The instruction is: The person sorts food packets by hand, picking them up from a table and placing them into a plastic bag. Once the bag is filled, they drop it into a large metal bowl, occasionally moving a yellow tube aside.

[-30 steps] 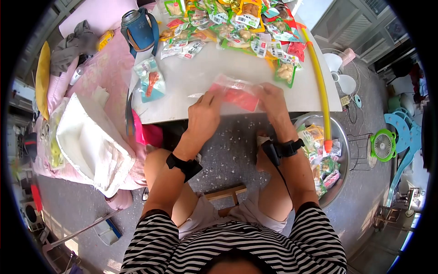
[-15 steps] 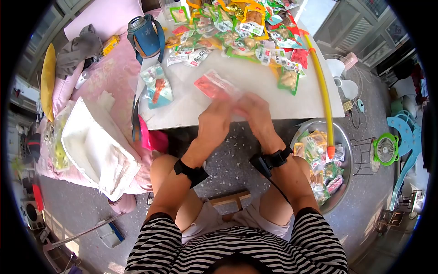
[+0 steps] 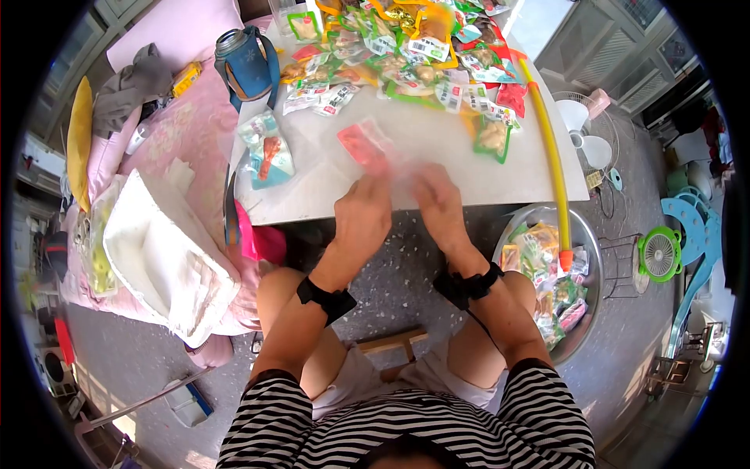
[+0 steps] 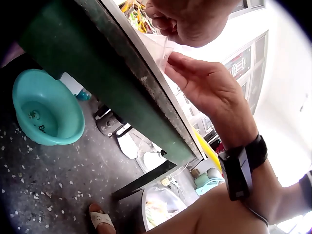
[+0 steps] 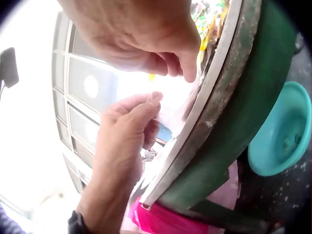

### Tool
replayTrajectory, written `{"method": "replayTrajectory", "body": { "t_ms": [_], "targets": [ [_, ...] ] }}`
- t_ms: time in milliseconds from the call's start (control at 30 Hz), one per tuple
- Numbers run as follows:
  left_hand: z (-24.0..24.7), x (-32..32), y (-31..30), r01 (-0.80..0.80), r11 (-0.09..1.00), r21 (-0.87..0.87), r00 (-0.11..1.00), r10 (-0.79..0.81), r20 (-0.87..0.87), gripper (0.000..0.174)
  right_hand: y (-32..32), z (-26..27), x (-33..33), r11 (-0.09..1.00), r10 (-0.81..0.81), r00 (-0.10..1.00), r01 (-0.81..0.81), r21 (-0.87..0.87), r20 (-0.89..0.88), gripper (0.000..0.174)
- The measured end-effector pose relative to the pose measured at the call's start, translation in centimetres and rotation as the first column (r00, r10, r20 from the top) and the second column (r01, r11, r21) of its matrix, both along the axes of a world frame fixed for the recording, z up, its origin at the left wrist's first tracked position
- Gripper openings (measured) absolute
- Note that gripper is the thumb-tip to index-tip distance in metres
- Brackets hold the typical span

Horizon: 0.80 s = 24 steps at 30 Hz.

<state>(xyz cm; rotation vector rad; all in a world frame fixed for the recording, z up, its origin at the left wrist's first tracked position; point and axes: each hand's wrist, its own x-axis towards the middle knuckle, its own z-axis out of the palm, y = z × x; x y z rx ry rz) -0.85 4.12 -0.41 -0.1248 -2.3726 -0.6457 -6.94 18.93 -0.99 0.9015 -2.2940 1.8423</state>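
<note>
A red and clear plastic packet [image 3: 364, 147] is tilted above the table near its front edge. The left hand [image 3: 363, 209] pinches its near end; in the right wrist view the left hand [image 5: 122, 139] has its thumb laid over bent fingers at the clear film [image 5: 178, 105]. Just right of the packet is the blurred right hand [image 3: 440, 202]. Seen from the left wrist, the right hand [image 4: 209, 87] has relaxed fingers beside the film's edge; whether they touch it is unclear.
Many food packets [image 3: 414, 62] are heaped at the table's far side. A blue-white packet [image 3: 267, 150] and a blue flask [image 3: 245, 66] stand left. A yellow tube [image 3: 547, 148] runs along the right, above a metal basin [image 3: 590, 313]. A white foam box [image 3: 148, 250] lies left.
Since a second ago the packet has swung from between both hands to above the left hand. In the last half second the right hand has drawn slightly away to the right.
</note>
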Motion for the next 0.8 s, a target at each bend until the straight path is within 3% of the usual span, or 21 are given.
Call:
{"method": "replayTrajectory", "body": {
  "t_ms": [100, 200, 300, 400, 500, 600, 733, 800],
  "targets": [
    [0.5, 0.3, 0.1, 0.006, 1.000, 0.002, 1.000, -0.006, 0.009, 0.034, -0.6, -0.5, 0.5, 0.981, 0.155, 0.967, -0.126, 0.149, -0.202, 0.024],
    [0.2, 0.2, 0.3, 0.038, 0.999, -0.008, 0.999, -0.038, -0.007, 0.036, -0.9, -0.2, 1.2, 0.869, 0.238, 0.853, 0.026, 0.494, -0.464, 0.020],
    [0.1, 0.7, 0.2, 0.076, 0.995, -0.061, 0.997, -0.076, -0.003, 0.036, -0.8, -1.3, 0.7, 0.823, 0.232, 0.822, 0.120, 0.555, -0.521, 0.022],
    [0.1, 0.8, 0.6, 0.098, 0.990, -0.098, 0.995, -0.100, -0.017, 0.035, -0.8, -1.4, 0.2, 0.686, 0.237, 0.802, 0.261, 0.679, -0.548, 0.025],
    [0.0, 0.8, 0.6, 0.060, 0.994, -0.094, 0.998, -0.057, 0.030, 0.035, -0.5, -1.2, 0.6, 0.744, 0.270, 0.826, 0.147, 0.651, -0.495, 0.039],
    [-0.3, 0.8, 0.2, -0.003, 0.997, -0.081, 0.995, 0.011, 0.095, 0.039, -0.7, -1.2, 0.3, 0.858, 0.307, 0.815, -0.014, 0.514, -0.491, 0.043],
    [0.7, 1.6, 0.0, -0.019, 0.999, -0.028, 0.970, 0.025, 0.244, 0.048, -0.2, -0.8, 0.4, 0.852, 0.272, 0.799, 0.060, 0.521, -0.536, 0.045],
    [0.7, 1.5, -0.2, 0.010, 0.995, -0.094, 0.979, 0.009, 0.203, 0.053, 0.0, -1.1, 0.4, 0.860, 0.244, 0.796, 0.086, 0.502, -0.554, 0.049]
  ]
}}
